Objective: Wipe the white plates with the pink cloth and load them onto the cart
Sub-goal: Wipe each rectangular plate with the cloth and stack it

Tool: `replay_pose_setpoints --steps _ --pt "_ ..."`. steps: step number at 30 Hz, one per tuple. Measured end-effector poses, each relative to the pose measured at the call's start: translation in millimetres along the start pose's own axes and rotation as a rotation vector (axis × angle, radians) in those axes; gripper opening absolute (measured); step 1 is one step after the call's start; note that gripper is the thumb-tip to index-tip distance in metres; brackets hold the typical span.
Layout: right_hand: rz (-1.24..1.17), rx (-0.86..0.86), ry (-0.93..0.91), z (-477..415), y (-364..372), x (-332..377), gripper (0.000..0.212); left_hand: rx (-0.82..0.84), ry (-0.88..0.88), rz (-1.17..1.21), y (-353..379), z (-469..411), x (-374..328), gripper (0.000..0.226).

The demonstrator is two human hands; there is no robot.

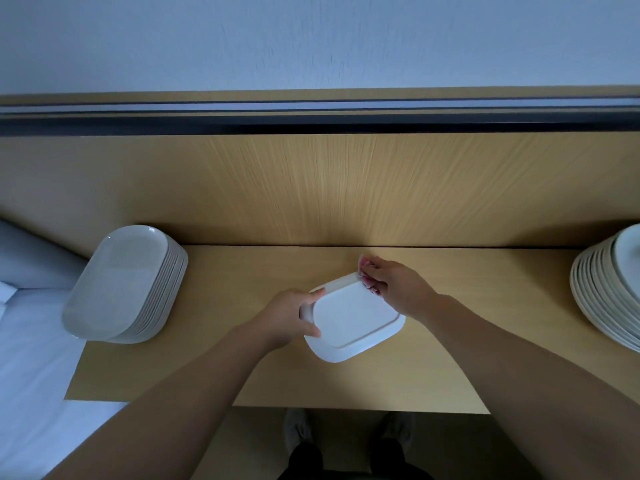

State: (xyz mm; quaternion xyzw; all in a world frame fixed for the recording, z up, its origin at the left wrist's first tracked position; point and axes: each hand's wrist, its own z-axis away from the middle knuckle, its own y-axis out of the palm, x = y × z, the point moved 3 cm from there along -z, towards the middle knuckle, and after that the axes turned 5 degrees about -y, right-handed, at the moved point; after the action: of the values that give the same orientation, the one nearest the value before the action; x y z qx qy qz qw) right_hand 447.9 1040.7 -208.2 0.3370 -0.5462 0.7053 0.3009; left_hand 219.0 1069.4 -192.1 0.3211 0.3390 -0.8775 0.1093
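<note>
A white rounded-rectangular plate [353,322] is held upside down over the wooden table, its base ring facing me. My left hand [292,317] grips its left edge. My right hand [391,285] presses a pink cloth [367,277] against the plate's far right corner; most of the cloth is hidden under the fingers. A stack of several white plates [126,284] sits at the table's left end. Another stack of several white plates [609,292] sits at the right edge of the view.
The wooden table [433,368] runs along a wooden back panel [311,188] under a white wall. White bedding [31,358] lies to the left of the table. My shoes [298,427] show below the table's front edge. No cart is in view.
</note>
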Motion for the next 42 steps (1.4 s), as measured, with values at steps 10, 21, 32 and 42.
replay_pose_setpoints --steps 10,21,32,42 --pt "0.051 -0.192 0.238 52 18 -15 0.028 -0.067 -0.084 0.054 20 14 18 0.080" --pt "0.107 -0.351 0.238 72 41 -4 0.026 -0.131 -0.121 0.145 28 21 24 0.070" --pt "0.073 -0.330 0.183 83 105 30 0.043 -0.230 -0.132 0.220 37 18 13 0.085" --pt "0.435 -0.312 -0.156 80 77 34 0.054 -0.190 -0.043 0.013 32 16 9 0.085"
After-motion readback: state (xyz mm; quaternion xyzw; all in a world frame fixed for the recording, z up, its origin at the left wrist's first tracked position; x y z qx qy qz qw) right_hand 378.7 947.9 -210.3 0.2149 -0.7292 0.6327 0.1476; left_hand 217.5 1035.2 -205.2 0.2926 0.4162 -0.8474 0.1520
